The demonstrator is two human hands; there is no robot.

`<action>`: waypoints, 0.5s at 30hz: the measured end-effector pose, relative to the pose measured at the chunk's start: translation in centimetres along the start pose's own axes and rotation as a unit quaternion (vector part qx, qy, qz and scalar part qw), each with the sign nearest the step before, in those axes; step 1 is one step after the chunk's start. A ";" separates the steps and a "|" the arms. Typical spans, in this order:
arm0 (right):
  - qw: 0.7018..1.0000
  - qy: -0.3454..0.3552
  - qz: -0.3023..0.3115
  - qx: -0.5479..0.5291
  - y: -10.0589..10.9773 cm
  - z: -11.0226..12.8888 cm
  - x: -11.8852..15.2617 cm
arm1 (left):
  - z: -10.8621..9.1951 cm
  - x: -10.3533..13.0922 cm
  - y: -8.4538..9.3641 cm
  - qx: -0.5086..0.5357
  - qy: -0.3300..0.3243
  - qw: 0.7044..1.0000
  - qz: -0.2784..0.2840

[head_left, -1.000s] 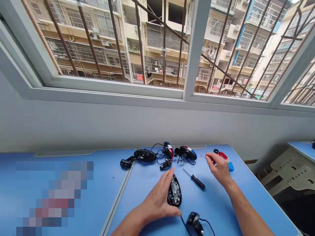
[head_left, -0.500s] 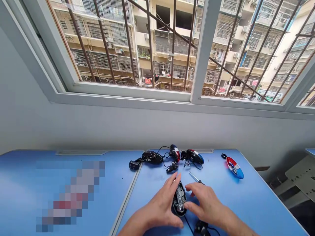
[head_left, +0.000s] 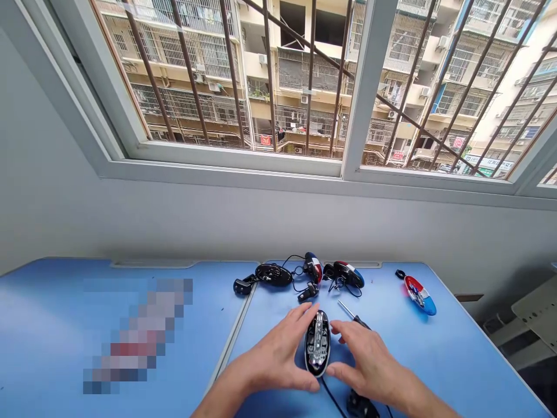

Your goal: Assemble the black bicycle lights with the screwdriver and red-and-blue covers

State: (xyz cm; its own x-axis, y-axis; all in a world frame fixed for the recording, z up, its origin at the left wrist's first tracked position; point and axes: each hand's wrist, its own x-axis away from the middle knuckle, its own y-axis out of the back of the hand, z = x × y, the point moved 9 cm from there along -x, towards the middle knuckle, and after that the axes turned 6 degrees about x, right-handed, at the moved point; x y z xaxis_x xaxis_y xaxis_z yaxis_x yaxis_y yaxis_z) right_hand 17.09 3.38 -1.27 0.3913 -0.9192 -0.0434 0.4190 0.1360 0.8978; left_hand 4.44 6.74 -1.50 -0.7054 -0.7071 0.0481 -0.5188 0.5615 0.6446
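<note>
An opened oval black housing (head_left: 318,343) lies on the table between my hands, its inside facing up. Down its middle runs a clear, shiny long piece, with small parts around it. My left hand (head_left: 282,353) curves along the left side with thumb and fingers apart. On the right, my right hand (head_left: 368,361) is open, its thumb tip close to the lower edge; whether it touches I cannot tell. Behind the right fingers lies a screwdriver (head_left: 354,313), handle partly hidden. A black cable (head_left: 333,397) leads from the housing toward a black part (head_left: 362,404) under my right wrist.
Several black devices with cords lie at the back, among them a black oval one (head_left: 274,274) and a red-white-blue one (head_left: 348,273). A red-white-blue oval shell (head_left: 420,295) rests at the right. A seam (head_left: 235,337) crosses the blue table. A barred window is above.
My right fingers and thumb have drawn slightly back from the housing, and its inside shows more fully. The clear piece now lies straighter along it. The whole view has shifted slightly.
</note>
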 end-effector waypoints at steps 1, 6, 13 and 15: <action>1.000 -0.007 0.002 0.003 0.0 -0.1 0.0 | -0.4 0.0 0.1 -0.003 0.007 1.000 -0.009; 0.999 -0.038 0.031 0.023 -0.3 0.0 0.4 | -1.3 -0.2 -1.4 -0.043 0.079 0.995 -0.031; 0.996 0.009 0.058 0.061 -0.2 1.4 1.1 | -0.3 -0.3 -1.5 -0.088 0.101 0.989 -0.068; 0.996 0.026 0.055 0.061 -0.2 1.6 1.4 | 0.1 -0.1 -0.9 -0.097 0.093 0.987 -0.089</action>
State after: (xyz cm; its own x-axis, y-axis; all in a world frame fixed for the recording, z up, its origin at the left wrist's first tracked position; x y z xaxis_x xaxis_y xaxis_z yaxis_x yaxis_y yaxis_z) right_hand 16.25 1.45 -0.80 0.4717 -0.8809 0.0386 0.2695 0.1857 0.9449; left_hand 4.93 6.35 -2.09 -0.5011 -0.8640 0.0494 -0.5107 0.3413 0.7891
